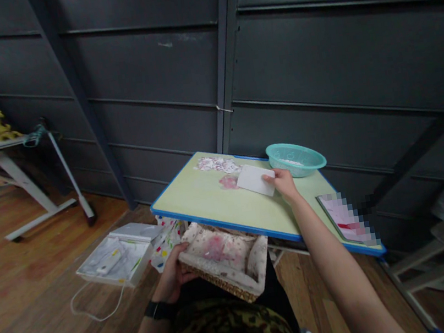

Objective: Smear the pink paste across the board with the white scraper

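My left hand (176,271) grips the left side of a cloth-lined woven basket (238,278), held over my lap just below the table's front edge. Inside the basket lie small pink pieces (217,247). In my right hand (280,183) is a flat white card (255,179), pinched at its right end above the table (192,193). Beside the card's left end, a pile of small pink pieces (229,181) rests on the tabletop. Behind it is a heap of white and purplish pieces (218,164). What these pieces are I cannot make out.
A turquoise plastic basket (296,158) stands at the table's back right, with a tablet-like device (344,218) nearer the right edge. On the floor at left sits an open white box (114,257) with a cord. Dark panels (160,86) rise behind the table.
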Tool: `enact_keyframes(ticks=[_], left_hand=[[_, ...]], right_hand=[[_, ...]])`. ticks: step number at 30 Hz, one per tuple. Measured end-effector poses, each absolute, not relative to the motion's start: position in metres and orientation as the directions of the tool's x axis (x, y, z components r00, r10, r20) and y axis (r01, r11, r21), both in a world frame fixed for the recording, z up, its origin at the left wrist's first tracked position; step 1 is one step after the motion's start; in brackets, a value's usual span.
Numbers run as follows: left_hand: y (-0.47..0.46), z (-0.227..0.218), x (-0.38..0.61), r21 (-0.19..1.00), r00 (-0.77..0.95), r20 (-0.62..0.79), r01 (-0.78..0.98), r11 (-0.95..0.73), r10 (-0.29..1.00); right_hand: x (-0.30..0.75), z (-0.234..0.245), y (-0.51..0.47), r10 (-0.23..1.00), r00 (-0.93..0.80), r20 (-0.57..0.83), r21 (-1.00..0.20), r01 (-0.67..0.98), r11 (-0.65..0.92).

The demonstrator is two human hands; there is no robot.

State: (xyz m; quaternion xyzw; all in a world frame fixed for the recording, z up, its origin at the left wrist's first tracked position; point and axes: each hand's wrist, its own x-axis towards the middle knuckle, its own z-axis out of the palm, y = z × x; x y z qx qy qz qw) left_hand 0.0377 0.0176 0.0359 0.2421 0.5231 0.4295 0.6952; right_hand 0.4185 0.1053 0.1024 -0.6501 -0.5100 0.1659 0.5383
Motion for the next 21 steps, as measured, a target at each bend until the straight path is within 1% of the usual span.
enact_keyframes(ticks=[5,10,14,17,21], left_hand=[[0.0182,0.0351,0.0378,0.788,0.076,-0.531,-0.322,0.525,0.844],[0.0188,0.0338,0.0386,0.776,0.072,-0.545,-0.334,0.535,0.835],[0.0191,0.0344,0.0391,0.779,0.067,-0.532,-0.351,0.519,0.844],[0.019,0.0345,0.0389,0.782,0.066,-0.534,-0.342,0.522,0.843],[0.0186,0.0331,0.0381,0.788,0.078,-0.522,-0.336,0.516,0.849]], right_hand=[[0.4224,0.1038,0.1047,0.818,0.474,0.326,-0.881,0.466,0.081],[0.4245,0.1051,0.1021,0.826,0.475,0.302,-0.901,0.425,0.085],[0.4285,0.1066,0.0996,0.793,0.514,0.326,-0.88,0.471,0.057],[0.4273,0.1075,0.0981,0.835,0.473,0.28,-0.884,0.466,0.032],[0.4207,0.108,0.0962,0.882,0.412,0.23,-0.928,0.366,0.071]])
